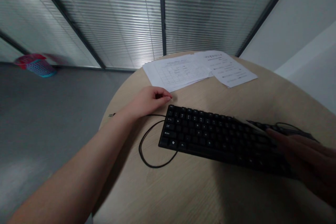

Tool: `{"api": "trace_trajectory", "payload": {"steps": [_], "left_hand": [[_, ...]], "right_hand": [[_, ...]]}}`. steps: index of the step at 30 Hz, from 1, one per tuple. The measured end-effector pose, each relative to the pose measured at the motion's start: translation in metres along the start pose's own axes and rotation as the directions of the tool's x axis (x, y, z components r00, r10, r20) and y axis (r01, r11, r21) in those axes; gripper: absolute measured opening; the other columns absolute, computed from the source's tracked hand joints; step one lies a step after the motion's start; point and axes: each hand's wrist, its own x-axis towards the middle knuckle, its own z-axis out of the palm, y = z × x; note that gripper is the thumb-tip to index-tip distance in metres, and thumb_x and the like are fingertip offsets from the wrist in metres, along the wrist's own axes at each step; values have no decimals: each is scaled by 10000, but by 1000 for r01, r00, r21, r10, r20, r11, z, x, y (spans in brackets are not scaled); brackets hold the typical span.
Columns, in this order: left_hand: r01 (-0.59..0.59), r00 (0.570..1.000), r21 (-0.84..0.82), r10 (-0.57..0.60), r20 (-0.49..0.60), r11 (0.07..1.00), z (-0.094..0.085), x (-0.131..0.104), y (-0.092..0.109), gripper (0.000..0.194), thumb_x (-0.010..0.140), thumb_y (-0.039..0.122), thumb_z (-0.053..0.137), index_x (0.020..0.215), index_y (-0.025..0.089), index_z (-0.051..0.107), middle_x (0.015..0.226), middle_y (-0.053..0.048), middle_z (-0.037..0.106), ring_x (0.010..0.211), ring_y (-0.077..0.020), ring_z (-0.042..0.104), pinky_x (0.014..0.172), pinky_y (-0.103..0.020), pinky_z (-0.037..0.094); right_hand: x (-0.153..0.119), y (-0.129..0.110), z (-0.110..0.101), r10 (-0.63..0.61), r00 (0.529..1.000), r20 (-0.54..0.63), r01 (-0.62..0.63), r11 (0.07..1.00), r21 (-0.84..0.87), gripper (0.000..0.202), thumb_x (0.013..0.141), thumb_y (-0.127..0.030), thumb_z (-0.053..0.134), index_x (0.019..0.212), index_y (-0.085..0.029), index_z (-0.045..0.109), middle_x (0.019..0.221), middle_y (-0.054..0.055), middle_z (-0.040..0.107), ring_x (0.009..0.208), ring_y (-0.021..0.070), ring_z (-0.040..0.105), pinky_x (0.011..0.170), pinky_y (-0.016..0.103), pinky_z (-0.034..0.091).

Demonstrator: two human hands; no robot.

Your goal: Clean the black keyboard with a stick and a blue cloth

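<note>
A black keyboard [199,131] lies slanted on the round wooden table [168,192]. Its black cable [140,148] loops out at the left. My left hand [153,98] rests just beyond the keyboard's far left corner, thumb and fingertips drawn together, with nothing visible in them. Past my left wrist, a USB plug [111,115] pokes out near the table edge. Blurred and dark, my right hand [307,157] is over the keyboard's right end. From its fingers a thin, light-coloured strip [249,124] reaches across the keys; its kind is unclear.
Printed paper sheets [178,71] overlap at the table's far side. Behind the keyboard's right part, another dark object with a cable [294,130] is partly hidden. A red and blue basket [39,65] stands on the floor by glass panels with blinds [126,24].
</note>
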Motion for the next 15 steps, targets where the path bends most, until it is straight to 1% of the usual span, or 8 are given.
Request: {"api": "trace_trajectory", "payload": {"steps": [1, 4, 6, 8, 10, 13, 15], "left_hand": [[-12, 1000, -7, 12, 16, 1000, 0, -1, 1, 275, 847, 414, 614, 915, 194, 766, 813, -23, 741, 728, -153, 625, 691, -286, 466], [-53, 997, -42, 56, 51, 998, 2, -3, 2, 264, 847, 392, 623, 918, 188, 775, 832, -37, 755, 750, -158, 639, 722, -297, 481], [-79, 993, -71, 85, 83, 994, 2, -5, 3, 262, 844, 378, 629, 926, 179, 779, 842, -48, 760, 765, -161, 644, 743, -304, 489], [-88, 989, -87, 98, 113, 992, 3, -5, 3, 261, 837, 366, 637, 935, 171, 782, 850, -57, 762, 770, -164, 647, 755, -312, 493], [-84, 987, -103, 97, 126, 991, 3, -6, 3, 262, 828, 354, 645, 945, 165, 785, 859, -66, 764, 770, -169, 651, 755, -321, 494], [-92, 986, -124, 108, 130, 988, 3, -6, 2, 255, 813, 338, 658, 941, 164, 792, 869, -78, 768, 775, -181, 658, 754, -332, 493], [-102, 985, -123, 118, 128, 987, 3, -6, 0, 245, 806, 333, 663, 930, 169, 796, 861, -72, 771, 769, -183, 657, 749, -333, 491]], "right_hand": [[8, -15, -3, -71, 997, -1, 71, 997, -9, 480, 988, -256, 450, 1457, -342, 503, 1057, 70, 737, 748, 178, 731, 550, 233, 552], [22, -45, -8, -200, 977, 70, 194, 977, 93, 479, 967, -170, 455, 1433, -261, 524, 980, 63, 737, 679, 141, 707, 550, 206, 527], [33, -57, -8, -233, 968, 93, 220, 967, 132, 481, 955, -133, 438, 1410, -242, 550, 955, 58, 733, 662, 123, 688, 568, 198, 517], [51, -68, -8, -252, 960, 126, 234, 963, 136, 495, 948, -118, 436, 1412, -242, 553, 960, 58, 729, 661, 117, 673, 583, 200, 509], [74, -80, -7, -282, 944, 172, 259, 955, 143, 493, 942, -114, 437, 1398, -248, 569, 988, 61, 727, 692, 126, 672, 611, 213, 511], [110, -96, -3, -302, 927, 221, 272, 949, 156, 488, 938, -114, 449, 1393, -235, 576, 1054, 77, 725, 807, 158, 686, 692, 245, 518], [129, -104, 2, -309, 917, 252, 279, 949, 149, 484, 943, -121, 461, 1394, -253, 578, 1047, 68, 728, 809, 158, 676, 694, 246, 499]]}}
